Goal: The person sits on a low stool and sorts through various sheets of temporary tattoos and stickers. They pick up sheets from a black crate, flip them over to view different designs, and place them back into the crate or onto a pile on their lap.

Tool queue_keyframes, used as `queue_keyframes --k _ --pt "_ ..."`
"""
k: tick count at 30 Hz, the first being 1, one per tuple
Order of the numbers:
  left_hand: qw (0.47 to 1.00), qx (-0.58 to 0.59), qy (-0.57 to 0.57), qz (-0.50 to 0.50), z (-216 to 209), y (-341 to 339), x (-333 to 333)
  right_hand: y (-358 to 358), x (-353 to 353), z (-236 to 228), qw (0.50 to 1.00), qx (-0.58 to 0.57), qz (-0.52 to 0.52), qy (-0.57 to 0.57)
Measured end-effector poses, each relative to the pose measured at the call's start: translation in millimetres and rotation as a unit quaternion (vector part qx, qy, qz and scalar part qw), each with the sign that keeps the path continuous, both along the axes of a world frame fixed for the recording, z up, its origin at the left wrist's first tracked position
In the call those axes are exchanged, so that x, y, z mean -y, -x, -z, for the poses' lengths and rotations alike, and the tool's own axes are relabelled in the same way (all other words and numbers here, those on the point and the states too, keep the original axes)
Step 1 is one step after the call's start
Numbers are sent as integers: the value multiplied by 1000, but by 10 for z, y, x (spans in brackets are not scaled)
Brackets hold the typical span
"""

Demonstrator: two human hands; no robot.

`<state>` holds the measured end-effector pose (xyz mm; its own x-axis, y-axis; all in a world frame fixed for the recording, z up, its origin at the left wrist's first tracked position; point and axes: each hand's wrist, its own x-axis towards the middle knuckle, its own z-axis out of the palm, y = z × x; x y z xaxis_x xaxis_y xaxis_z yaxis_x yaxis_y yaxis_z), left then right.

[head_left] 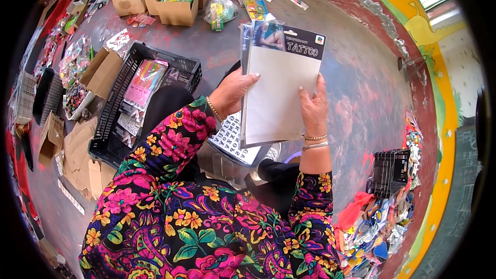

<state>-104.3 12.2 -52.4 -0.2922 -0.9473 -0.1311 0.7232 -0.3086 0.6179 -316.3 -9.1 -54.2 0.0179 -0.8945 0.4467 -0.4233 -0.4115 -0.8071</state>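
The thin stack of flat, rectangular packets with black header cards and white panels (281,95) is probably light for its size, and springy rather than rigid: the printed card at the top should be the firmest part, while the long pale area below may bow if pushed from one edge. The sleeves look like glossy clear plastic, so the layers could slide over one another, and a hard squeeze might crease them. The long side edges seem the best place to take hold, with thumbs in front and fingers behind to keep the layers together.

The stack is in the air above the person's lap, between the two hands. The left hand (231,92) is partly closed on its left edge, thumb lying on the front face, the other fingers hidden behind. The right hand (315,104) is bent loosely around the right edge, its thumb against the pale front and a finger reaching up along the side; how firmly it presses cannot be told.

The front packet has a hanging hole, a photo of skin at the header's left, and a small white square at its right. Bluish, shiny layers peek out along the left.
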Motion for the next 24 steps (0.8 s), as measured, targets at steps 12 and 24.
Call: queue_keyframes --k 12,24 --pt "999 -20 -17 40 -130 -59 -51 240 -64 -318 864 364 -140 -320" --pt "995 -92 -41 12 -78 -55 -29 193 -41 -289 836 430 -135 -313"
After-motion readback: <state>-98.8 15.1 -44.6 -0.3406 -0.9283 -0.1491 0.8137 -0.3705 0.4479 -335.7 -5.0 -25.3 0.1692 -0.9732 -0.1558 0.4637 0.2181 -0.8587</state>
